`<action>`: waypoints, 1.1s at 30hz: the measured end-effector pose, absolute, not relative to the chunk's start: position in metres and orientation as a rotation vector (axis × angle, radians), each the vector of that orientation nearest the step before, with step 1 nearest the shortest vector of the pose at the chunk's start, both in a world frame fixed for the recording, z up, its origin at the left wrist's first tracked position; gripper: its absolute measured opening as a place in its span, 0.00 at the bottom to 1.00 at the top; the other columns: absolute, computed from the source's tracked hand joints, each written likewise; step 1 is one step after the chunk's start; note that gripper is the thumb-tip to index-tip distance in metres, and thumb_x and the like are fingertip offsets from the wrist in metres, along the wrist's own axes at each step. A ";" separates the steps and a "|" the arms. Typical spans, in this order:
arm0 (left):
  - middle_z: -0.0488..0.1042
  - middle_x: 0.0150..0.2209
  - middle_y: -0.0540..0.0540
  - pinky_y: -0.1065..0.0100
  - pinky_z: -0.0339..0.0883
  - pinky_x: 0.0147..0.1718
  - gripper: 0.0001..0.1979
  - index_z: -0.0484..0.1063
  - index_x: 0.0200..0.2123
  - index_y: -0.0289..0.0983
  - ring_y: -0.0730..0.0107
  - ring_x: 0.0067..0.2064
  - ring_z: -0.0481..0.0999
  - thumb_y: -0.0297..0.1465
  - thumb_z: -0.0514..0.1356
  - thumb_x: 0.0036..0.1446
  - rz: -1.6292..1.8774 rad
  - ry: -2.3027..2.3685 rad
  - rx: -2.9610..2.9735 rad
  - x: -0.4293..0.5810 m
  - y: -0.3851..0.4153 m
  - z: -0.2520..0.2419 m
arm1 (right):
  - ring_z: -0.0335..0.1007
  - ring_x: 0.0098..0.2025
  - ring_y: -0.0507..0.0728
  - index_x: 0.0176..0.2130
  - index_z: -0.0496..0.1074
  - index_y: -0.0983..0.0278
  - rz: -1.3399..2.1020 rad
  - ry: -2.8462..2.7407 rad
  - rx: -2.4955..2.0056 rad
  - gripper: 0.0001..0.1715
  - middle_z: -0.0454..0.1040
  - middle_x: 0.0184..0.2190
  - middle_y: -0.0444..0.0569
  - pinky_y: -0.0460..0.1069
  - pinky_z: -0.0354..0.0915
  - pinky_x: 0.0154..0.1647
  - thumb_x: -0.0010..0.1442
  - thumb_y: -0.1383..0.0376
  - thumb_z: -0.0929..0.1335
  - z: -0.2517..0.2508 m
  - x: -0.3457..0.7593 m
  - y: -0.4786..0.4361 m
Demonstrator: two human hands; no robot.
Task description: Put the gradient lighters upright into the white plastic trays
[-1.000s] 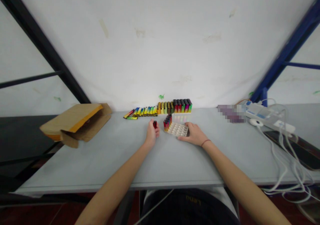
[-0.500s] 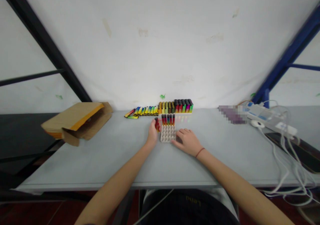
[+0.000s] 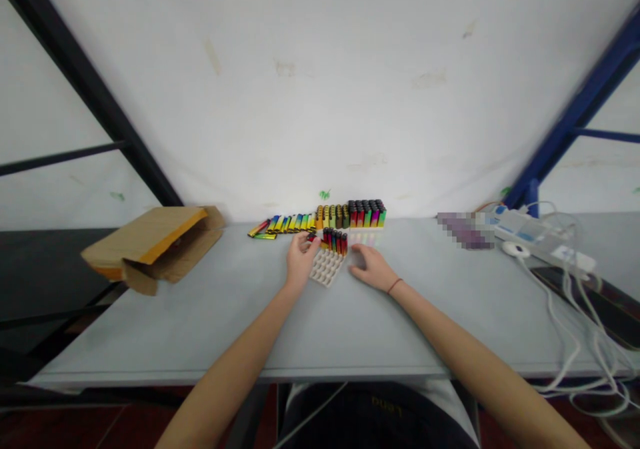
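My left hand (image 3: 300,262) is closed on a dark red cigarette lighter (image 3: 311,237) at the far left corner of a pale tray (image 3: 326,268). The tray is full of small round sockets and lies askew on the table. A row of red and dark lighters (image 3: 336,241) stands upright along its far edge; the near sockets hold nothing. To the right of the tray, my right hand (image 3: 374,269) is open, thumb and fingers apart, with a small gap to the tray.
Behind stand a block of black-topped lighters (image 3: 367,214) and a block of yellowish ones (image 3: 333,216). Loose lighters (image 3: 293,222) lie left of them, against the wall. An open cardboard box (image 3: 150,242) is at left; a power strip (image 3: 540,239) and white cables (image 3: 565,329) are at right.
The tray has turned clockwise, its near end swinging left. My left hand moved slightly left and away from me with the lighter. My right hand has come off the tray's right side and opened.
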State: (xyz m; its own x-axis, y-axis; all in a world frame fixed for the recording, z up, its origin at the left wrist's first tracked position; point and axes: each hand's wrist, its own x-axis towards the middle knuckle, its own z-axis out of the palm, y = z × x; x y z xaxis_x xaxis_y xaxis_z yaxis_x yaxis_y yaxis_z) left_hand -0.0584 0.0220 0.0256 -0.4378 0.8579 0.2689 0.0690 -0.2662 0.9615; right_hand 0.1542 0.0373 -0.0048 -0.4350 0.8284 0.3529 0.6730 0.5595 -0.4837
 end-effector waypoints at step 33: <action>0.77 0.31 0.49 0.70 0.67 0.38 0.16 0.74 0.48 0.43 0.63 0.33 0.77 0.29 0.64 0.55 1.301 1.413 1.722 -0.069 0.034 0.028 | 0.69 0.59 0.67 0.60 0.61 0.67 0.568 -2.125 -1.099 0.40 0.72 0.57 0.64 0.62 0.62 0.62 0.53 0.60 0.73 -0.012 0.142 0.025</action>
